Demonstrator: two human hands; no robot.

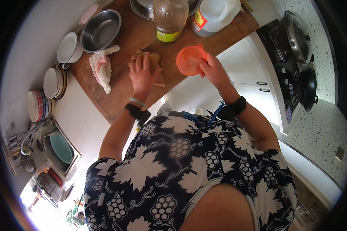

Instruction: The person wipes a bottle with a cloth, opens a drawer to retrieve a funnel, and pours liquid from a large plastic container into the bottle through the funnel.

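Note:
My left hand [141,73] lies palm down on a folded brown cloth [155,62] on the wooden tabletop [124,72]. Its fingers reach over the cloth with the thumb held out and blurred; whether they grip it is unclear. In my right hand [214,70] is an orange translucent plastic funnel [189,60], pinched at its rim past the table's front edge. Left of my left hand lies a crumpled white and pink knitted cloth [102,69]. Beyond both hands stand a large plastic bottle [170,17] with brownish contents and a white plastic jug [215,17] with a handle.
A steel basin [101,31] and a white enamel pot [68,47] stand at the left. Stacked plates [53,82] line the wall near the sink [50,144]. At the right, a gas stove [280,57] carries a lidded pan [297,37] and a black wok [308,89].

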